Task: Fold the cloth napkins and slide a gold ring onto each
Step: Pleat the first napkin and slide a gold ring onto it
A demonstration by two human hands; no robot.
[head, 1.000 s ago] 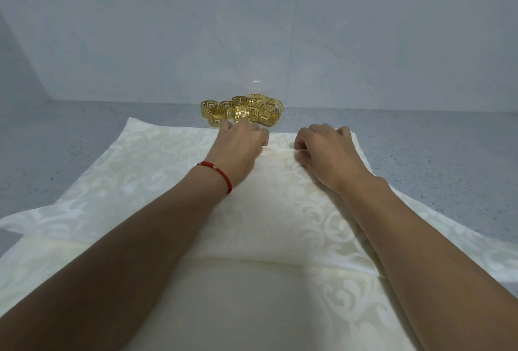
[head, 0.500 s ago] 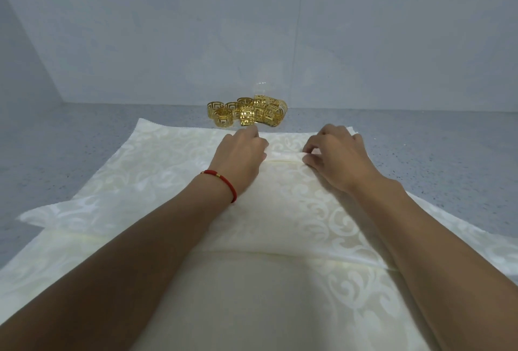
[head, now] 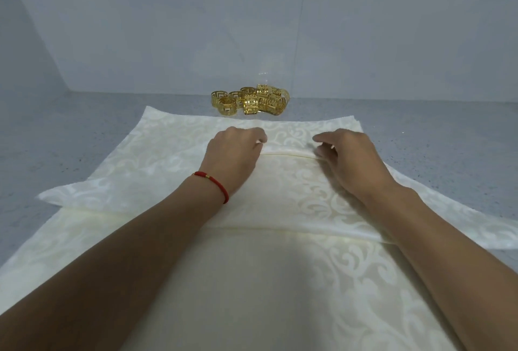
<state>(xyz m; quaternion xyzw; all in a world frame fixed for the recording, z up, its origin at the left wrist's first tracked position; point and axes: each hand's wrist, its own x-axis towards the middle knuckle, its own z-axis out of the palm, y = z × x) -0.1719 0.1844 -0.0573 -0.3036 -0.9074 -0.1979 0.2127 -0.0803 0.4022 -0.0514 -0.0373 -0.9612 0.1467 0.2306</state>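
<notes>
Your hands are both lying on the cream damask napkin (head: 280,191) that is spreading across the grey speckled tabletop (head: 84,126). Your left hand (head: 234,154) is curling its fingers down onto the cloth at the left end of a folded edge, though you cannot tell whether they are pinching the fabric or only pressing it. Your right hand (head: 349,157) is sitting at the right end of that same edge, thumb and forefinger bending around the thin yellowish hem. A red cord bracelet (head: 214,182) is circling your left wrist.

The folded flap is lying over a wider layer of the same patterned cloth, which is reaching out past the napkin on both sides and running toward you under your forearms.

Beyond the napkin's far edge, just clear of it, a cluster of gold rings (head: 249,101) is resting on the tabletop, some upright and some leaning on one another. Behind the rings, a pale grey wall (head: 252,28) is rising from the tabletop, meeting a second wall at a corner to the left of the rings.
</notes>
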